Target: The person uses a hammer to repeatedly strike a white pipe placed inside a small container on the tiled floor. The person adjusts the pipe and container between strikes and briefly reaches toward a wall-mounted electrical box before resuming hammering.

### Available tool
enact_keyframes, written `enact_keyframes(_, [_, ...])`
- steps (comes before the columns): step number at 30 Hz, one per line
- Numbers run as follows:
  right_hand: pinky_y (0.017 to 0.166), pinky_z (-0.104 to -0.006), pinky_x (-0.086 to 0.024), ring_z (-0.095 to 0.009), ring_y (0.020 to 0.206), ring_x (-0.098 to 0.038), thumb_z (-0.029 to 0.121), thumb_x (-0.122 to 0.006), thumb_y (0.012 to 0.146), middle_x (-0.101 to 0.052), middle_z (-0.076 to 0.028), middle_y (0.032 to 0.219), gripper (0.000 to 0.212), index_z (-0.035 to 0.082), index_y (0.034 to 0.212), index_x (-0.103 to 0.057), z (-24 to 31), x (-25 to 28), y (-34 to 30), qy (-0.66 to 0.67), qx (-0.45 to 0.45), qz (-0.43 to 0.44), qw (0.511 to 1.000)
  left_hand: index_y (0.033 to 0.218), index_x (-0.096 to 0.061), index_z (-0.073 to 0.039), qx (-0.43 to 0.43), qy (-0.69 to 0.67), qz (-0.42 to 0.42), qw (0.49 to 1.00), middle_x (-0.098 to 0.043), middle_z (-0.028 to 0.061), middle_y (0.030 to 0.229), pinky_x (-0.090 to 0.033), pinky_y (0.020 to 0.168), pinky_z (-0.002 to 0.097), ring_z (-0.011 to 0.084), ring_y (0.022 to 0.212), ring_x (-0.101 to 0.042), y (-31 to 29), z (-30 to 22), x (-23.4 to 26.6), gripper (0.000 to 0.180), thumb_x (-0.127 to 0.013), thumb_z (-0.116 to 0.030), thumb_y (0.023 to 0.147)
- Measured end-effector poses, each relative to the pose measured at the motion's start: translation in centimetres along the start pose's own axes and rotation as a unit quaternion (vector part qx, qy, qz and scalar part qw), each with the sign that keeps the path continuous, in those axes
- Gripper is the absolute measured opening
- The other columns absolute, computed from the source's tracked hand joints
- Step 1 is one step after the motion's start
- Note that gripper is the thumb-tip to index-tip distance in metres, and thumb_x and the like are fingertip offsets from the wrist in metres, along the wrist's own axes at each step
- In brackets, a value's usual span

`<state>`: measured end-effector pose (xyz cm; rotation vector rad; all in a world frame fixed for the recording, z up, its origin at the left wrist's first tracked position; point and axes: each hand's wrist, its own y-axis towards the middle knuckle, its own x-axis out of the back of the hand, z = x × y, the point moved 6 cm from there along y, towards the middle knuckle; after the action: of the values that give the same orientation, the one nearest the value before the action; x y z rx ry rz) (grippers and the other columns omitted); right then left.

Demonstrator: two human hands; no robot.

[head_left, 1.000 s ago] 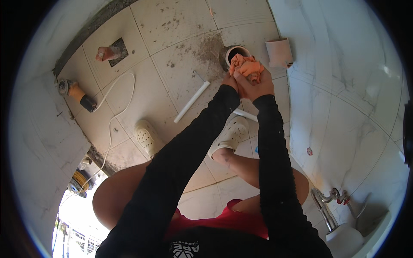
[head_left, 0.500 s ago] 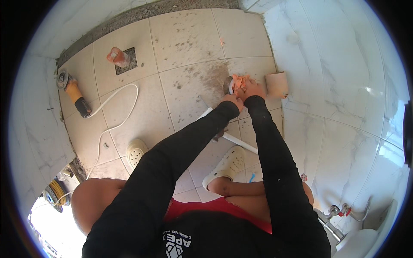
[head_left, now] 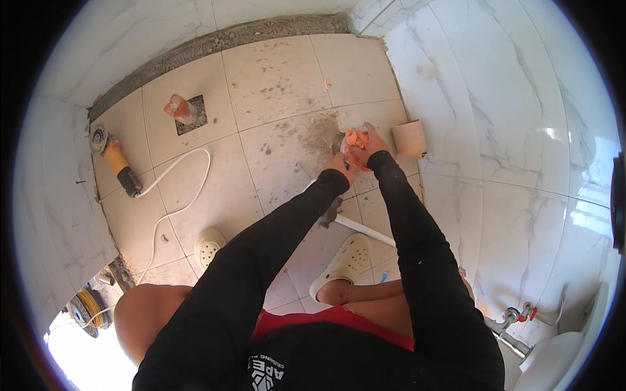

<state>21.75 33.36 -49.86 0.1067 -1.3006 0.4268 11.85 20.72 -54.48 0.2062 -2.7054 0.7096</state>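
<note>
A crumpled orange plastic bag (head_left: 357, 138) bunches up over a round hole (head_left: 338, 142) in the tiled floor, where a pale rim shows beside it. My right hand (head_left: 373, 144) grips the bag from the right, its thumb and fingers around the bunched plastic. My left hand (head_left: 343, 167) holds the bag's lower side, close to the floor; its fingertips are partly hidden. Below my hands lies a hammer with a dark head (head_left: 330, 214) and a white handle (head_left: 366, 231), running under my right forearm.
An angle grinder (head_left: 116, 159) lies at the left with its white cord (head_left: 173, 214) curving toward me. Another orange bundle (head_left: 180, 109) sits at a square floor opening (head_left: 197, 116). A beige piece (head_left: 409, 139) stands by the right wall. Valves (head_left: 521, 314) are lower right.
Both hands have shifted slightly around the orange bag, and the right hand's fingers now reach up over its far side. The view has tilted a little; the floor things stay put.
</note>
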Motion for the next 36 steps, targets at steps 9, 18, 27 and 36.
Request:
enact_keyframes(9, [0.094,-0.0432,-0.048,-0.028,0.115,-0.056,0.052,-0.074,0.075,-0.060,-0.011,0.126,0.075,0.005,0.131,-0.056,-0.3,-2.7,-2.0,-0.146,-0.086,0.029,0.985,0.144,-0.043,-0.006,-0.077,-0.022,0.036,0.996,-0.061,0.0219,0.120,-0.051,0.092,0.0406,0.0345,0.103,-0.064,4.6,0.2,2.2,0.063,-0.061,-0.027,0.087])
enact_keyframes(18, [0.098,-0.0425,-0.046,-0.033,0.119,-0.052,0.050,-0.066,0.080,-0.058,-0.014,0.131,0.069,0.003,0.130,-0.055,-0.7,-3.1,-0.6,-0.206,-0.014,0.185,0.961,0.150,-0.034,-0.003,-0.106,0.067,0.198,0.972,-0.065,0.0240,0.119,-0.052,0.087,0.0398,0.0351,0.105,-0.065,7.6,-3.0,-0.3,0.075,-0.056,-0.034,0.085])
enact_keyframes(27, [0.100,-0.0437,-0.047,-0.037,0.124,-0.050,0.036,-0.081,0.069,-0.054,-0.021,0.132,0.086,0.005,0.139,-0.044,1.0,-0.1,-3.6,-0.093,0.069,0.062,0.991,0.135,-0.051,0.002,-0.072,0.157,0.226,0.959,-0.066,0.0249,0.116,-0.052,0.090,0.0441,0.0372,0.102,-0.066,8.1,-5.1,0.3,0.061,-0.047,-0.038,0.089])
enact_keyframes(36, [0.089,-0.0405,-0.054,-0.034,0.107,-0.062,0.025,-0.071,0.081,-0.064,-0.014,0.121,0.055,0.006,0.130,-0.051,-0.7,-4.2,-0.8,-0.208,0.052,0.148,0.965,0.119,-0.067,-0.007,-0.096,-0.032,0.003,0.995,-0.070,0.0185,0.111,-0.050,0.096,0.0413,0.0353,0.106,-0.065,10.6,-2.9,7.2,0.043,-0.051,-0.027,0.084])
